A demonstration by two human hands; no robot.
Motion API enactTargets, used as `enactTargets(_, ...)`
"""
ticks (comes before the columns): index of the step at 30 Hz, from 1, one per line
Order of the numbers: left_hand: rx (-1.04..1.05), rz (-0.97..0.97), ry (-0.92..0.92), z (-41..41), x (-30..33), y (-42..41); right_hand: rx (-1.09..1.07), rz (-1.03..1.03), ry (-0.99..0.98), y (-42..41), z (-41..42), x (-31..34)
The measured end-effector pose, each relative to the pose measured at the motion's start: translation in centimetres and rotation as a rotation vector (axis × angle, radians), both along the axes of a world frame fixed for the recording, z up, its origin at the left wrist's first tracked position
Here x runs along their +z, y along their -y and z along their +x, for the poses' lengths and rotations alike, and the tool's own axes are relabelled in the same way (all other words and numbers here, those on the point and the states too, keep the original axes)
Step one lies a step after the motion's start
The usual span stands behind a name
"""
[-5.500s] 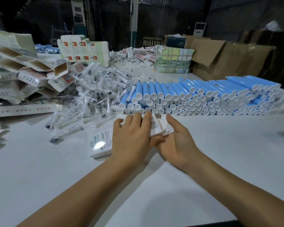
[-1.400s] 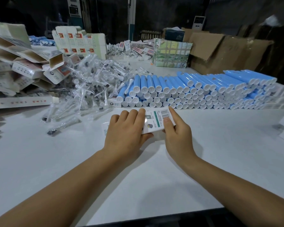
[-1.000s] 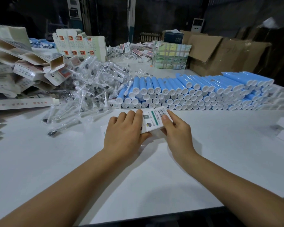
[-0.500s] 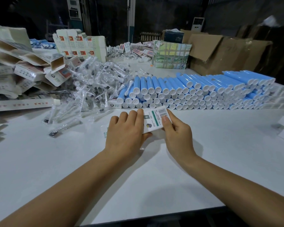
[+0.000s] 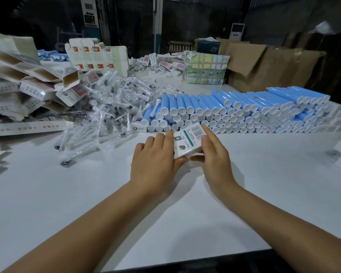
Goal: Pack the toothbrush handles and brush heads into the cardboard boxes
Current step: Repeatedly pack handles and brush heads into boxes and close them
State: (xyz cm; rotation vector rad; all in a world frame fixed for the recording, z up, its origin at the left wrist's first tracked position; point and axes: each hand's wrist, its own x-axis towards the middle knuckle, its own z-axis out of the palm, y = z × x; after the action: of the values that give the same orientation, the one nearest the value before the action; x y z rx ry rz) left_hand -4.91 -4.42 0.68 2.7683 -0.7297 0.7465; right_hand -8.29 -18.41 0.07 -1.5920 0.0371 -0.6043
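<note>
Now I am looking down at a wide white table (image 5: 47,194) that fills most of the view. Across its far side runs a long stack of blue toothbrush handles (image 5: 234,111), lying side by side with their white end caps facing me. To the left of that stack sits a loose heap of brush heads (image 5: 114,103) in clear plastic wrappers, a few of them strewn toward me on the table. Farther left is a jumble of open cardboard boxes (image 5: 34,83), tilted and piled over one another. Brown cartons (image 5: 264,62) stand at the back right. Just in front of the blue stack, near the middle, I hold one small white box (image 5: 188,139) with a green stripe and a barcode on its upper face, tilted and raised a little at its far end. My left hand (image 5: 156,160) lies over the box's left part, fingers fairly straight on top and thumb under its near edge. My right hand (image 5: 215,154) grips the right end, forefinger along the far corner, thumb at the near edge.
</note>
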Motion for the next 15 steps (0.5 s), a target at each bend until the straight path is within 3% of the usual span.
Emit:
enactTargets(2, -0.064, -0.144, -0.071, 0.2, 0.4, 0.2, 0.031, 0.056, 0.024, 0.1, 0.0, 0.4)
enactTargets(6, -0.45, -0.877, -0.374, 0.1, 1.3, 0.3, 0.051, -0.011, 0.008, 0.1, 0.1, 0.3)
enactTargets(11, -0.513, -1.787, -1.2, 0.1, 2.3, 0.4, 0.192, -0.277, -0.078, -1.0, 0.1, -0.4)
enactTargets(13, -0.423, -1.934, -1.375, 0.1, 2.3, 0.2, 0.207, -0.395, -0.091, -1.6, -0.1, -0.4)
enactTargets(15, -0.337, -1.95, -1.446, 0.2, 2.1, 0.1, 0.195, -0.492, -0.094, -1.8, -0.2, -0.5)
